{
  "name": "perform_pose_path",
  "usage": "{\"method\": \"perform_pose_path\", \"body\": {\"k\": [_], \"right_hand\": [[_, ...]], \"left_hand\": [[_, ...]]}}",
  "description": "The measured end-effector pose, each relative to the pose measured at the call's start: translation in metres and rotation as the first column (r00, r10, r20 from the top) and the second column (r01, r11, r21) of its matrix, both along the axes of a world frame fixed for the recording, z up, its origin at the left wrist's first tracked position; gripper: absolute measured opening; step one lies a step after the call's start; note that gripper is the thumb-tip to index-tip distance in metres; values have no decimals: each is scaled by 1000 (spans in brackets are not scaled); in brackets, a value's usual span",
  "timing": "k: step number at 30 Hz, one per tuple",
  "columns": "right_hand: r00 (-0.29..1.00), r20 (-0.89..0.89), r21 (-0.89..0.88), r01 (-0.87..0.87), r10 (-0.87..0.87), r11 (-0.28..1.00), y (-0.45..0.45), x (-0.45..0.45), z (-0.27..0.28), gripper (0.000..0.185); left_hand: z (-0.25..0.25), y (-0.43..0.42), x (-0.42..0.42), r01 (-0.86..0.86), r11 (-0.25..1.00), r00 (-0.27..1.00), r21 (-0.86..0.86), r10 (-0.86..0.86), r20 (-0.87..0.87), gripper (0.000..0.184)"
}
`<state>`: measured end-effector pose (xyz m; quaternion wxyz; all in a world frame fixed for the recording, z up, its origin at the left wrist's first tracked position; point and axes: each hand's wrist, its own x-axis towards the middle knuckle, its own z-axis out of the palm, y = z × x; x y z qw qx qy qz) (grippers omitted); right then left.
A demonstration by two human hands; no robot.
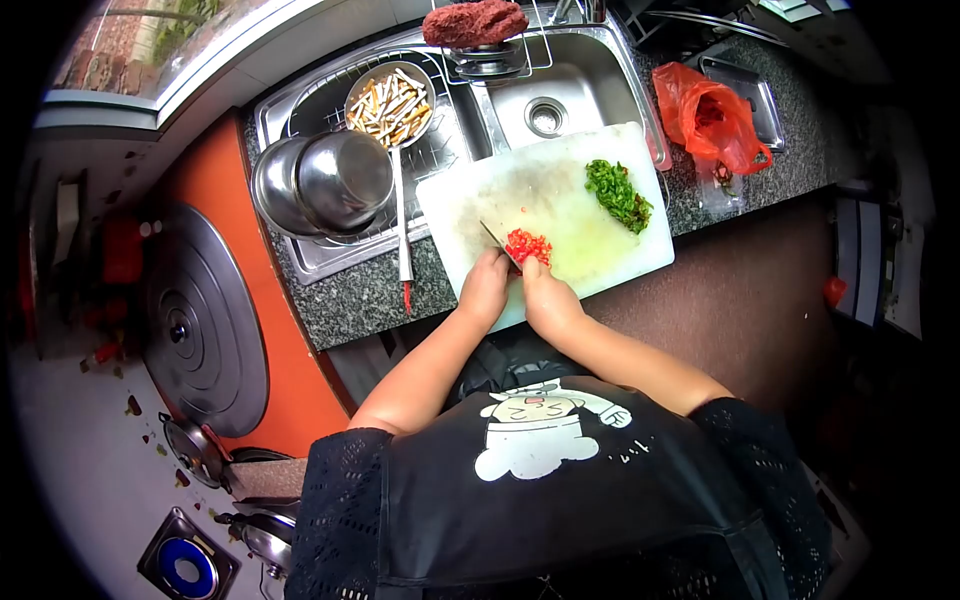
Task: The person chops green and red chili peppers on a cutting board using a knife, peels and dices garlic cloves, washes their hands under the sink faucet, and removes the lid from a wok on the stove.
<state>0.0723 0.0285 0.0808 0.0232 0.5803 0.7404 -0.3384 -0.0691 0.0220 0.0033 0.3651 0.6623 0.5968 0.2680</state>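
Pepper pieces (pixel 528 245) just beyond right fingers (pixel 537 269)

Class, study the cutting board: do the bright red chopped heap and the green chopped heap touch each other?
No: bare cutting board shows between the red heap and the green heap.

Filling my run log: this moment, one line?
left hand: at knife; right hand: at knife; cutting board: chopped red pepper, chopped greens, apart

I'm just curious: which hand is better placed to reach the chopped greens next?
Likely the right hand: it's nearer the chopped greens, right of centre on the cutting board; the left hand is farther off.
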Motion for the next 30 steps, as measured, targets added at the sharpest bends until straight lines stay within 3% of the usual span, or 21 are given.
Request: {"method": "perform_pose_path", "body": {"k": [4,7,11,14,23,27,30], "right_hand": [[999,-37,50,14,-12,999,11,-7,-16,23],[986,-169,142,22,2,990,16,8,-19,21],[999,-8,-13,-45,44,999,5,20,21,22],[998,18,-69,-51,52,996,-3,22,20,22],[997,-61,22,44,-43,999,11,-3,-21,22],[985,-170,107,61,-42,992,11,12,-8,20],[994,-102,28,-27,30,999,2,18,9,20]], "left_hand": [[-1,-1,-2,16,1000,999,8,-15,-42,18],[7,-2,-3,17,1000,1000,17,-17,-11,18],[8,-4,-6,-1,1000,1000,-12,2,30,19],[8,-4,-4,-10,1000,1000,-13,10,13,17],[2,-5,0,-33,998,999,50,35,-42,14],[15,-2,-6,-23,999,1000,-37,23,-20,16],[14,-10,-9,-38,999,999,-26,38,-19,17]]}}
